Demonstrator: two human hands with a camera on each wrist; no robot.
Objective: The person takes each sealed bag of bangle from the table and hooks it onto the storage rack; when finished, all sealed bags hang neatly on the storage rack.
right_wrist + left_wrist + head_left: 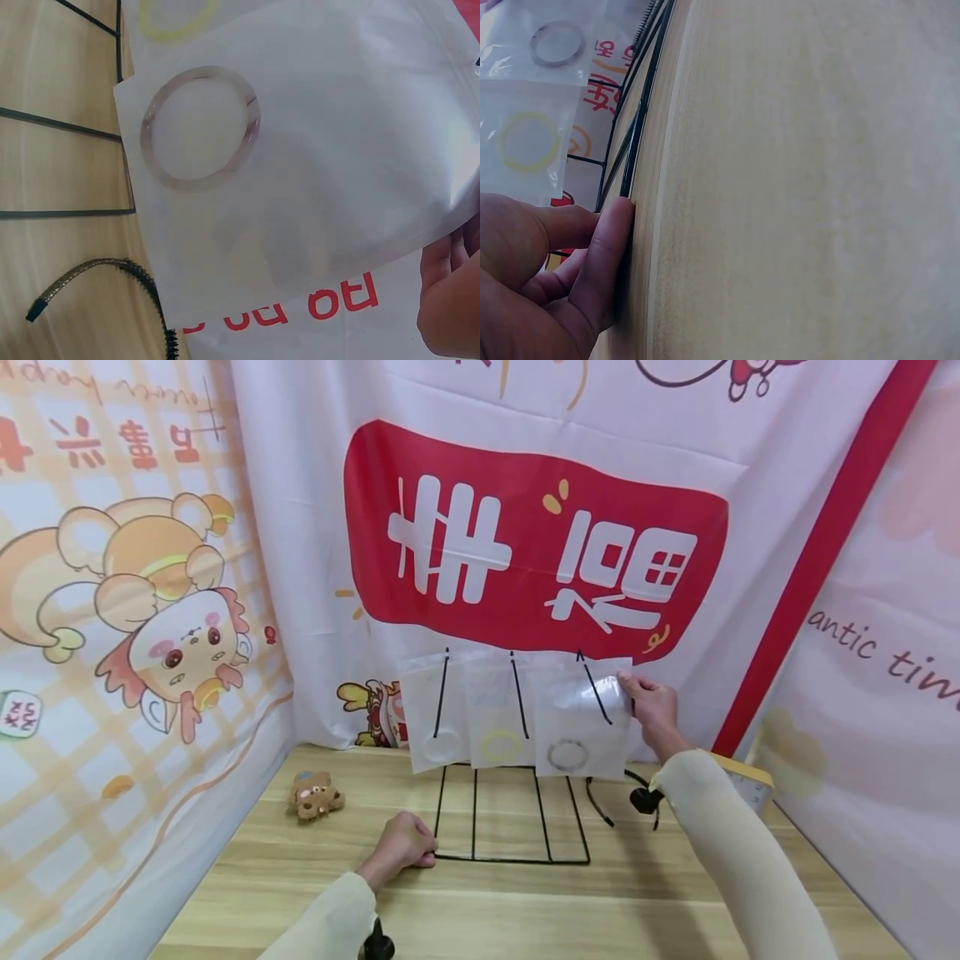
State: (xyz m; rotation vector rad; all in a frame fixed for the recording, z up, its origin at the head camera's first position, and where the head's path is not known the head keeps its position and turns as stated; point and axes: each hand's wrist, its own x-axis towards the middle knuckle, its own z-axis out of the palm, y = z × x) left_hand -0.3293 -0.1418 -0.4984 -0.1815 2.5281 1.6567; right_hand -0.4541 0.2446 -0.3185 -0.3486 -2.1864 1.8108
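My left hand (403, 843) pinches the front left corner of a black wire rack (513, 860) that stands on the table; the left wrist view shows thumb and finger at the bar. Three clear plastic bags hang side by side on the rack's hooks. The left bag (422, 697) holds a pale bangle, the middle bag (491, 702) a yellow bangle (505, 142), and the right bag (558, 718) a clear bangle with brownish marks (148, 139). My right hand (654, 706) grips the right bag's upper right edge; its fingertips are partly hidden.
A dark toothed headband (596, 802) lies right of the rack, under my right forearm. Behind that sleeve stands a yellow-framed clock (750, 781), partly covered. A small brown plush toy (315, 796) lies at the back left. Printed cloth (300, 568) hangs behind and beside the wooden table (480, 910).
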